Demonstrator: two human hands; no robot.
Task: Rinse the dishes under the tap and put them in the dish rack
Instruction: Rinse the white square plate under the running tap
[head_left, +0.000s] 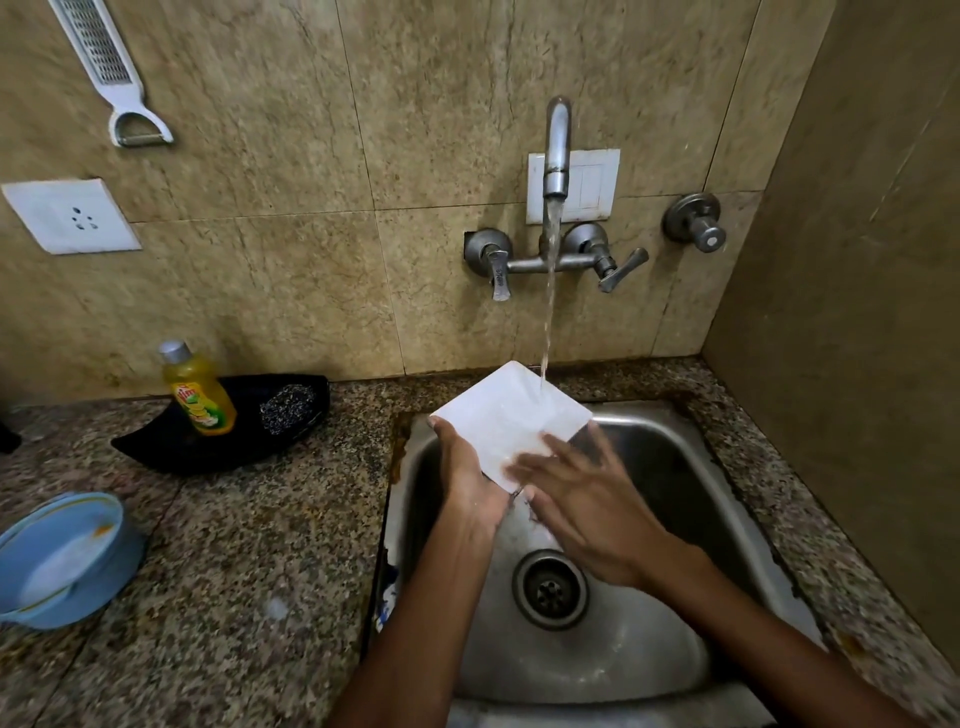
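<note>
Square white plate (506, 421), held tilted over the steel sink (675, 467) under the running tap (557, 150), is judged rigid, wet-slippery and breakable; left hand (470, 483) grips its left edge, right hand (582, 499) rubs it flat-fingered.

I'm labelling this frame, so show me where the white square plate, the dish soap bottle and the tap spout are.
white square plate (498, 415): head view, its wet upper face.
dish soap bottle (200, 395): head view, its yellow body.
tap spout (557, 150): head view, its downward pipe.

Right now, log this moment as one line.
rinsing | left hand holds white square plate under tap | right hand rubs plate | water running
</note>
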